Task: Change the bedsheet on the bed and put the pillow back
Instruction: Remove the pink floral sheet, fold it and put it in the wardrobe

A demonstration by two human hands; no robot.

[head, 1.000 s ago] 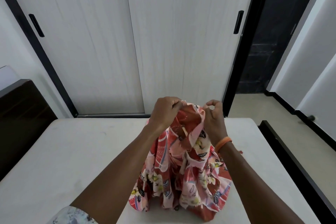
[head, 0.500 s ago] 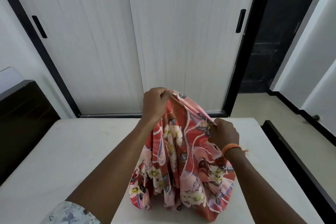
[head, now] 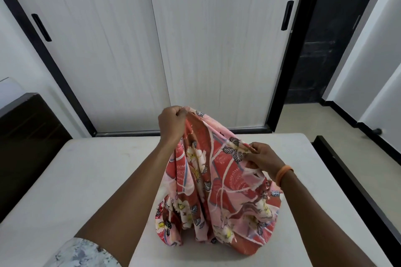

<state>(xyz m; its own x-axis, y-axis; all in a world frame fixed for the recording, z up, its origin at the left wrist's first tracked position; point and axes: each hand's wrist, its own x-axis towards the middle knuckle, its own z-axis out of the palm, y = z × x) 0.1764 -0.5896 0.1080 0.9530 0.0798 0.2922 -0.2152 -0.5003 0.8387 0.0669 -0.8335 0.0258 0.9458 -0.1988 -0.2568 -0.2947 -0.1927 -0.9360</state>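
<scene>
Two hands, left hand (head: 171,122) and right hand (head: 263,156), gripping floral bedsheet (head: 217,191) bunched above bare mattress (head: 76,180); sliding wardrobe doors (head: 173,39) far, dark headboard (head: 26,143) left.

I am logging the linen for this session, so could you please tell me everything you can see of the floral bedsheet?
The bedsheet is thin, soft-looking cloth, red and pink with white flowers and dark leaves. It is still bunched, not spread. The left hand grips its top edge high up, and the right hand pinches the edge lower down. The rest hangs in folds, its bottom heaped on the bare white mattress.
</scene>
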